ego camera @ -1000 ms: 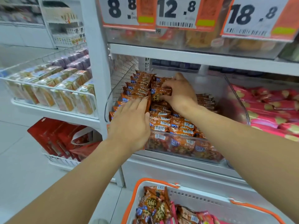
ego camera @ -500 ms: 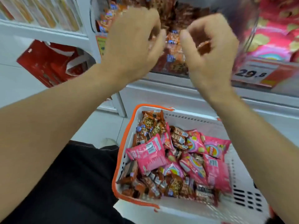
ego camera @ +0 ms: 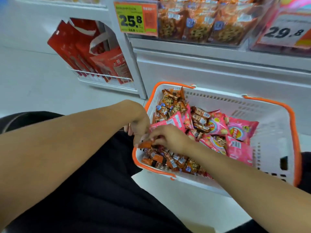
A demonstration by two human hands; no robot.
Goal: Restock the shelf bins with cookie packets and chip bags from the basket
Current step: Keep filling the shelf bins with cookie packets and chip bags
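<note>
Head camera, looking down: both hands meet over the near-left corner of a white basket (ego camera: 272, 125) with orange handles, which stands on the floor in front of a white shelf unit.

The left hand (ego camera: 140, 125) curls its fingers down onto an orange cookie packet (ego camera: 145, 144) at the basket's edge and appears to pinch it. The right hand (ego camera: 170, 137), just beside and touching the left, has its fingers bent into the same cluster of packets; motion blur hides whether it grips one.

Below and in front of the hands lie more orange cookie packets (ego camera: 170, 161), heaped along the near wall of the basket. Beyond the hands, toward the far side, are pink chip bags (ego camera: 239, 130) and another pile of cookie packets.

Above the hands, well apart, a clear shelf bin (ego camera: 198, 22) holds cookie packets behind a price tag (ego camera: 135, 18).

The step in hand looks like gathering cookie packets for another load. The next move calls for a firm grasp on several packets, then lifting them clear of the basket rim and up to that bin.
</note>
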